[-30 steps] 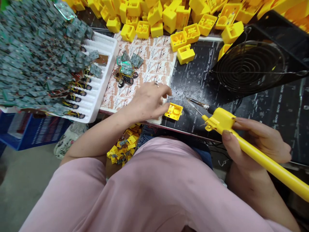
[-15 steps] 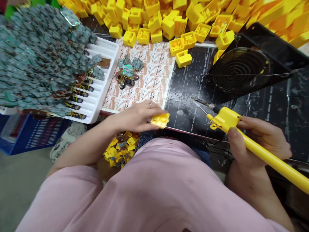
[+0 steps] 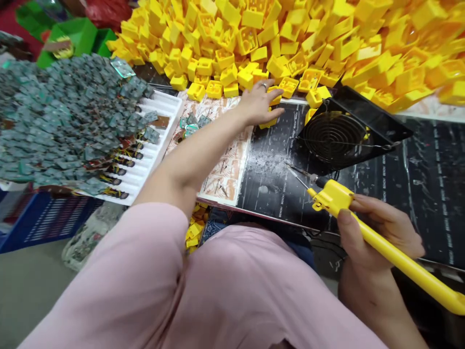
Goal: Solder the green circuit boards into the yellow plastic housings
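My left hand (image 3: 258, 103) stretches over the near edge of the yellow pile, fingers spread, a ring on one of them. Partly under it sit small yellow plastic housings (image 3: 269, 122); whether the fingertips touch one I cannot tell. My right hand (image 3: 383, 232) is wrapped round a yellow soldering iron (image 3: 333, 198) with a trigger-style body. Its metal tip and a thin feed tube point left over the black mat (image 3: 267, 169). Behind my left forearm, a few circuit boards with wires (image 3: 191, 127) are partly hidden.
A black fan (image 3: 332, 140) stands behind the iron. Many yellow housings (image 3: 250, 41) are heaped along the back. At left, a white foam tray (image 3: 170, 116) bears a mound of circuit boards (image 3: 80, 121). Below are a blue crate (image 3: 51, 218) and more yellow housings (image 3: 195, 232).
My left hand has moved from the table's front edge up to the yellow pile; the housing it held is no longer in it. My right hand still holds the iron. The view has shifted.
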### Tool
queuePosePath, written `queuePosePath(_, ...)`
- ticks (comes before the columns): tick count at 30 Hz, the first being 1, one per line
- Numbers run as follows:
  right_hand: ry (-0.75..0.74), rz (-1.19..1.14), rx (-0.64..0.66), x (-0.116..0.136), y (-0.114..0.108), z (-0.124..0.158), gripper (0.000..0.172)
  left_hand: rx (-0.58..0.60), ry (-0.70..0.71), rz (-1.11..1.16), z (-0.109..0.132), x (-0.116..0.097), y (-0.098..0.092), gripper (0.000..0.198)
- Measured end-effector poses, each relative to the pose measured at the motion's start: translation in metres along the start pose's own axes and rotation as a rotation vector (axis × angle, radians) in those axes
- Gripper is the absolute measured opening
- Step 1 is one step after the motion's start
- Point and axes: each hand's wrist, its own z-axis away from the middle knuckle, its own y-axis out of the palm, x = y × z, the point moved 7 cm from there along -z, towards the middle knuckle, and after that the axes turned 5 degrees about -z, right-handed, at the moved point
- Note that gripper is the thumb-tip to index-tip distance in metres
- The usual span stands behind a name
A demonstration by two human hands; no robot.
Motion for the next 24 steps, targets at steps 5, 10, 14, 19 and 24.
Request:
queuePosePath(5, 0.009, -0.007, -0.016, -0.008, -0.003, -0.003, 0.043, 0.095, 0.086, -0.058, 0.034, -0.029, 0.022, 0.068)
queuePosePath(10, 0.062, -0.105, -0.031, -0.013, 0.004, 0.0, 0.047, 0.062, 0.431, -0.036, 0.159, -0.062, 0.001, 0.056)
queuePosePath(14, -0.087, -0.138, 0.078, 0.008, 0.018, -0.006, 0.067, -0.187, 0.29, -0.061, 0.219, -0.057, -0.028, 0.057)
queuePosePath(19, -0.287, -0.007, 0.556, 0.036, 0.065, -0.015, 0.037, -0.185, 0.233, -0.105, 0.252, -0.06, -0.012, 0.038)
queuePosePath(24, -0.323, 0.107, 0.609, 0.033, 0.101, -0.023, 0.024, -0.131, 0.107, 0.281, 0.25, -0.034, -0.019, 0.036)
